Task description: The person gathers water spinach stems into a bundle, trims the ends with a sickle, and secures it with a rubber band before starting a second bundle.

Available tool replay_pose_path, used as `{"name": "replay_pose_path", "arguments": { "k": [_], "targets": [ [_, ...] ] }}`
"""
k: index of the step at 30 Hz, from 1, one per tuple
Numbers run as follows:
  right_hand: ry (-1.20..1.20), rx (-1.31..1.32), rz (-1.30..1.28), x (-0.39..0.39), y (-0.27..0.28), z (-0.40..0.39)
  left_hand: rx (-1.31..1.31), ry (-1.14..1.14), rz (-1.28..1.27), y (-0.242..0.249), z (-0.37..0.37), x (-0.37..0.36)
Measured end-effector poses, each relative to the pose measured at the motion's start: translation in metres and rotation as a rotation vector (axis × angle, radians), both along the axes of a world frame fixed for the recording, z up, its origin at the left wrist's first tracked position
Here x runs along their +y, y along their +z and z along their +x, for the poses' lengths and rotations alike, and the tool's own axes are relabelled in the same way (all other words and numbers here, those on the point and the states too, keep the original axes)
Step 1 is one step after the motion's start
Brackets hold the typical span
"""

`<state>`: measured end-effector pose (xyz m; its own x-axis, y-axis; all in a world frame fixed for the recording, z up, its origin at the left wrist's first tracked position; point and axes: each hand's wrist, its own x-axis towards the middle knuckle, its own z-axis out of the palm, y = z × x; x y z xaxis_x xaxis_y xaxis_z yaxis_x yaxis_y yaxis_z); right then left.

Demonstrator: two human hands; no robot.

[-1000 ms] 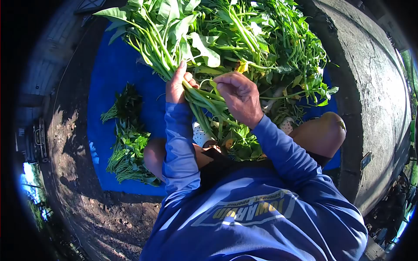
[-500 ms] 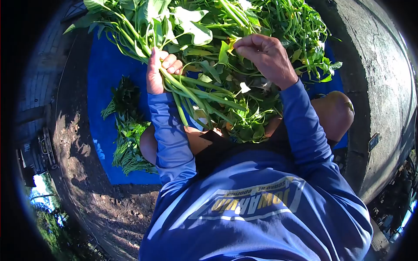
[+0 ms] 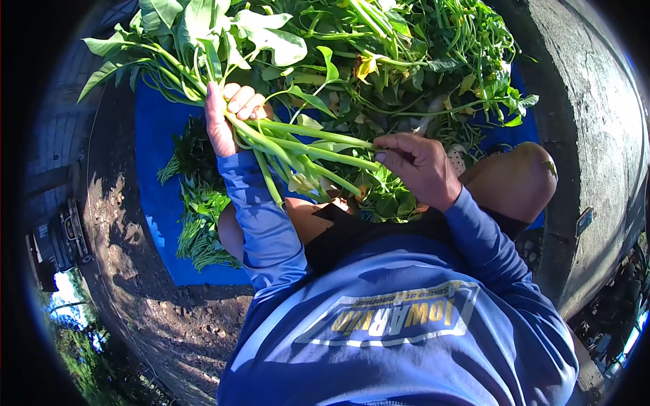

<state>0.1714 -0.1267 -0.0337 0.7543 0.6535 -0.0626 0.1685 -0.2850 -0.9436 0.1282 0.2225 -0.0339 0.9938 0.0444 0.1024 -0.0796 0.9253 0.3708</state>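
My left hand is wrapped round a bunch of water spinach, with broad leaves fanning out to the upper left and thick pale stems running to the right. At the cut ends of those stems, my right hand pinches a stem between thumb and fingers. Behind both hands lies a large heap of leafy greens, with a yellowed leaf on it. Loose leaves lie below the stems, between my legs.
A blue tarp is spread beneath the greens. On its left side lie bundles of thin-stemmed greens. A concrete slab borders the right. Stony soil lies to the lower left. My bent knee is beside my right hand.
My right hand has come down from the yellowed leaf in the heap to the stem ends of the bunch. My left hand has shifted slightly left with the water spinach.
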Motion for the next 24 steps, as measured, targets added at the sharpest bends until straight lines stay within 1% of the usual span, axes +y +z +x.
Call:
{"name": "replay_pose_path", "arguments": {
  "k": [2,5,6,8,10,13,15,16,17,18,19,21,22,23,24],
  "targets": [
    [-0.069,-0.108,0.109,-0.009,-0.010,-0.011,-0.011,-0.020,-0.067,0.005,0.000,-0.004],
    [-0.111,0.021,-0.009,-0.029,0.001,-0.019,-0.090,-0.045,-0.183,0.013,-0.006,0.004],
    [-0.071,0.049,-0.083,-0.032,0.002,-0.016,-0.115,-0.060,-0.212,0.015,-0.007,0.005],
    [-0.044,-0.348,-0.077,-0.031,-0.007,-0.010,-0.138,-0.092,-0.243,0.019,-0.009,0.007],
    [-0.081,-0.376,0.021,-0.023,0.005,-0.002,-0.161,-0.118,-0.242,0.023,-0.009,0.003],
    [0.022,-0.188,0.160,-0.006,0.048,0.016,-0.163,-0.162,-0.175,0.031,-0.008,-0.007],
    [0.119,-0.252,0.395,0.022,0.071,0.030,-0.143,-0.191,-0.167,0.027,-0.003,-0.012],
    [0.129,-0.378,0.445,0.043,0.066,0.040,-0.135,-0.188,-0.191,0.023,0.001,-0.016],
    [0.150,-0.492,0.502,0.062,0.055,0.048,-0.113,-0.178,-0.278,0.031,0.006,-0.033],
    [0.185,-0.560,0.449,0.075,0.040,0.058,-0.084,-0.220,-0.280,0.028,0.007,-0.034],
    [0.308,-0.191,0.169,0.070,0.048,0.063,-0.076,-0.270,-0.273,0.028,0.012,-0.030],
    [0.401,0.094,0.172,0.066,0.033,0.061,-0.093,-0.247,-0.191,0.026,0.017,-0.031],
    [0.385,0.098,0.164,0.061,0.024,0.055,-0.070,-0.188,-0.137,0.024,0.017,-0.029],
    [0.258,0.369,0.253,0.058,0.018,0.040,-0.034,-0.166,-0.171,0.023,0.016,-0.027],
    [0.225,0.430,0.275,0.051,0.012,0.031,-0.014,-0.141,-0.138,0.022,0.014,-0.025]
  ]
}}
